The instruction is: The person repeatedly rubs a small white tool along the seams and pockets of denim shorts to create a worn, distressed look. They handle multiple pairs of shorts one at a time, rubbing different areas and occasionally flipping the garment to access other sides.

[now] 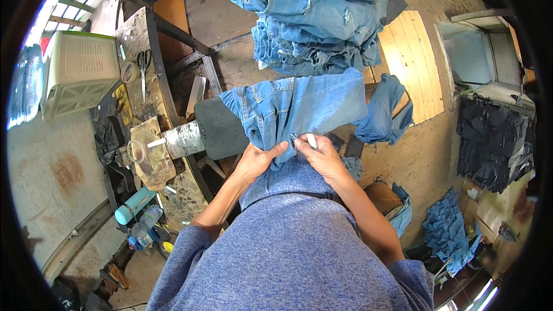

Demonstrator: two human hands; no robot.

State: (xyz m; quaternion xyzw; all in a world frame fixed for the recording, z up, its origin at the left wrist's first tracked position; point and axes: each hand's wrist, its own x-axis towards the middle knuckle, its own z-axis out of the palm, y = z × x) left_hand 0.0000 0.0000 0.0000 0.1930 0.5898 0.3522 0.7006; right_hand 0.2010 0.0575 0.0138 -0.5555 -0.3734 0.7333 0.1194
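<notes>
A pair of light blue jeans point(305, 99) is draped over a dark flat board point(219, 128) in front of me, its waist end toward the left. My left hand point(257, 161) pinches the near edge of the denim, thumb on top. Close beside it, my right hand point(324, 158) is closed around a short white stick point(311, 141), perhaps chalk. A small dark item point(294, 136) shows at its fingertips against the cloth; I cannot make out its kind. The fingers' undersides are hidden.
A tall pile of jeans point(322, 11) stands beyond the board. Scissors point(144, 75) and tape rolls point(136, 151) lie on the worn bench at left, near a turquoise bottle point(135, 205). More jeans point(385, 109) lie to the right; dark cloth point(494, 141) is heaped farther right.
</notes>
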